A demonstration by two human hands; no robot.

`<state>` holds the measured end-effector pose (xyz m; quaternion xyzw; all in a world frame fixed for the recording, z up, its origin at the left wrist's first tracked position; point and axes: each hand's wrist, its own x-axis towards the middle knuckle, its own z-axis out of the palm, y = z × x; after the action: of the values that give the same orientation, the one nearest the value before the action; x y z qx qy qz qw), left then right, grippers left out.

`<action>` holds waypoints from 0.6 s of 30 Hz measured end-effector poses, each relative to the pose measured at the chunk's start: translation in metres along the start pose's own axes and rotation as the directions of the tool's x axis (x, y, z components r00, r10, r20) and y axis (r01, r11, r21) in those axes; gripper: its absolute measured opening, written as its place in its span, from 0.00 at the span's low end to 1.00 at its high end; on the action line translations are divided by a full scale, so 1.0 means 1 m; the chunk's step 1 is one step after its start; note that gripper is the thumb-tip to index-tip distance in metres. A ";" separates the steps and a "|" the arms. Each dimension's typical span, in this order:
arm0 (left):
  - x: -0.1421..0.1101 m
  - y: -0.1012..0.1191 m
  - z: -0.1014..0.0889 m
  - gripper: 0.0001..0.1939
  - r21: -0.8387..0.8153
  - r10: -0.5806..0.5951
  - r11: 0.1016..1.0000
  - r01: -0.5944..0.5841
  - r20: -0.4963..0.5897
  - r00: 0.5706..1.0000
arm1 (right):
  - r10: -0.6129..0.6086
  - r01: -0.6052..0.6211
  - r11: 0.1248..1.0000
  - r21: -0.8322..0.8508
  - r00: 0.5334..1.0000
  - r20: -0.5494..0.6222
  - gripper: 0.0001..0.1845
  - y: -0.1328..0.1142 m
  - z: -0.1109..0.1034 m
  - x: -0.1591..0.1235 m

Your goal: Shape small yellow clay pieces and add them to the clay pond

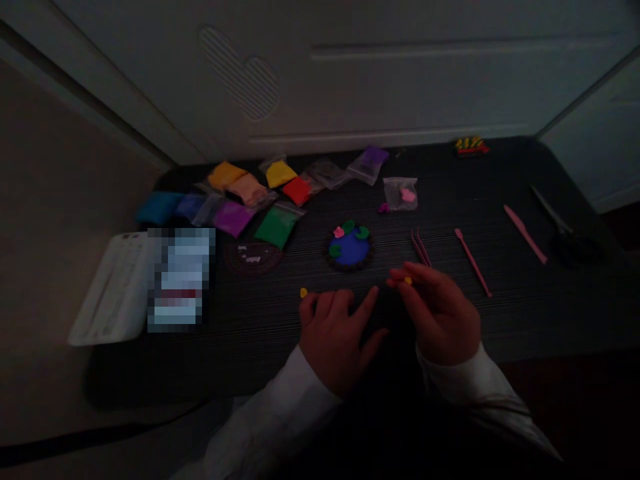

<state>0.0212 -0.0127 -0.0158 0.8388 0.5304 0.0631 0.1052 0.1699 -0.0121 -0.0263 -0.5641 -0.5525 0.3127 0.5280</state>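
Observation:
A small bit of yellow clay (408,281) is pinched between the thumb and fingertips of my right hand (443,320), just above the table. My left hand (333,337) lies palm down on the dark tabletop, its index finger and thumb spread apart. By its little finger sits another yellow clay piece (303,293). Beyond both hands stands a round clay pond (350,248), blue inside a dark beaded rim, with green leaf shapes and a pink flower on it. Pink tweezers (421,247) lie behind my right hand, partly covered by it.
Several bags of coloured clay, one green (277,225), lie at the back left. A clear round mat (254,259) is beside a blurred screen (181,280) and white box (113,287). At right are a pink stick tool (473,262), pink knife (525,233) and scissors (565,227).

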 end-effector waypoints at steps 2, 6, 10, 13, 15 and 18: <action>0.000 -0.001 0.000 0.25 -0.005 -0.005 1.000 0.005 -0.016 1.000 | -0.005 0.006 1.000 -0.005 1.000 0.008 0.17 -0.004 0.000 0.001; -0.001 -0.008 -0.001 0.24 -0.049 -0.032 0.998 0.027 -0.098 0.995 | -0.019 0.019 1.000 -0.014 1.000 -0.019 0.09 -0.007 0.000 0.001; -0.001 -0.019 -0.004 0.22 -0.109 -0.067 0.993 0.046 -0.199 0.978 | -0.058 0.058 0.998 -0.008 0.998 -0.014 0.07 0.001 -0.002 -0.001; -0.001 -0.024 -0.006 0.19 -0.166 -0.092 0.985 0.053 -0.240 0.966 | -0.080 0.080 0.997 -0.022 0.997 -0.014 0.10 0.006 -0.004 -0.001; 0.000 -0.026 -0.005 0.18 -0.229 -0.117 0.972 0.060 -0.245 0.962 | -0.080 0.080 0.995 -0.058 0.997 -0.013 0.08 0.006 -0.004 0.000; 0.001 -0.027 -0.003 0.16 -0.297 -0.140 0.953 0.065 -0.237 0.961 | -0.079 0.080 0.990 -0.112 0.997 0.015 0.12 0.003 -0.003 0.003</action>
<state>-0.0028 0.0000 -0.0193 0.7706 0.5680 0.2409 0.1597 0.1742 -0.0093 -0.0272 -0.5688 -0.5940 0.2628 0.5045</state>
